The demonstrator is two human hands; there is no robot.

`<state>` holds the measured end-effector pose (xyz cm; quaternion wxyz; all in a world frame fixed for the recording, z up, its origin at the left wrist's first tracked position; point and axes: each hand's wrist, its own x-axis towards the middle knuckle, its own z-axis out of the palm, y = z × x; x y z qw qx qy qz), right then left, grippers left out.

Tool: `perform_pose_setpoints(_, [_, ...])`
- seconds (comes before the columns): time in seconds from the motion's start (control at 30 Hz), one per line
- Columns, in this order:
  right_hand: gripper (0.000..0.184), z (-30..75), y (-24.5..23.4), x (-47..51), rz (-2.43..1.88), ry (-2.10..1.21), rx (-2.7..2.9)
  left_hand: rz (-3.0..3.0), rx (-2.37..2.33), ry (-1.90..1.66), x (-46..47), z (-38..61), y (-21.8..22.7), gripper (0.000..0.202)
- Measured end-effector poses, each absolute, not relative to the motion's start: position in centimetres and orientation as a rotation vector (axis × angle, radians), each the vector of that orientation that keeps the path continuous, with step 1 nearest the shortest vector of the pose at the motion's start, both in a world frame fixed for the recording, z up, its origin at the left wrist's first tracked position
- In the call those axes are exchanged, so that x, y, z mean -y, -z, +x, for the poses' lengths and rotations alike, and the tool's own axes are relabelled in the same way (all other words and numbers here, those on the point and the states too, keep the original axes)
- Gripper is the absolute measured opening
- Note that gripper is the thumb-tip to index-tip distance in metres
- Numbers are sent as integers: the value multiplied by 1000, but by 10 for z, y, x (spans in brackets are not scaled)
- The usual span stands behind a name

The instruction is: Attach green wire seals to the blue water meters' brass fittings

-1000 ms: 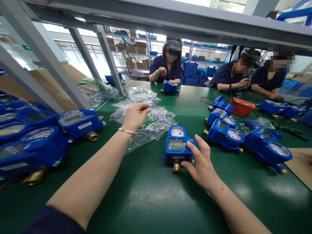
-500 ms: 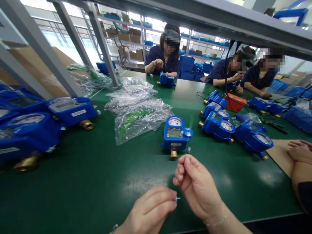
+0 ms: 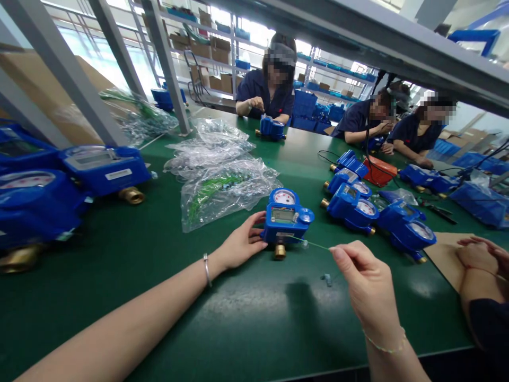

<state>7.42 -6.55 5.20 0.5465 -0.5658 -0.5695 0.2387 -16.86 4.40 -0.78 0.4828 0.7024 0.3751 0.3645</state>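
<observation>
A blue water meter (image 3: 286, 218) with a brass fitting stands on the green table (image 3: 167, 297) in front of me. My left hand (image 3: 241, 245) rests against its left side, fingers curled round the housing. My right hand (image 3: 362, 281) is closed in a pinch on a thin green wire (image 3: 314, 244) that runs from the meter's lower right corner to my fingers. A small bluish-grey part (image 3: 326, 278) lies on the table just left of my right hand.
Clear plastic bags (image 3: 222, 183) with green wires lie behind the meter. More blue meters stand at the left (image 3: 101, 170) and right (image 3: 352, 204). Three people work at the far side. Another person's hands (image 3: 479, 254) rest on brown cardboard (image 3: 447, 254) at the right.
My hands, held together near the table's front edge before, have parted. The left went to the meter's side. The right now pulls a green wire out from the meter. A small part lies on the table.
</observation>
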Motion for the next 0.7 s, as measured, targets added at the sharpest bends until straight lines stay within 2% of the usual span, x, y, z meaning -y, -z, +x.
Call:
perform_pose_setpoints(0.2, [12,85,-53,72,-1466,-375,1519,1612,-832,-855,-35,-139,16,81])
perform_pose_setpoints(0.37, [10,93,-59,60,-1513,-274,1633,1904,-986,-846,-34,-113,17,53])
perform_pose_setpoints(0.53, [11,106,-68,42,-1608,-186,1821,1766,-930,-898,-31,-102,25,53])
perform_pose_setpoints(0.7, [13,101,-81,21,-1673,-38,2026,1619,-972,-932,-29,-105,27,37])
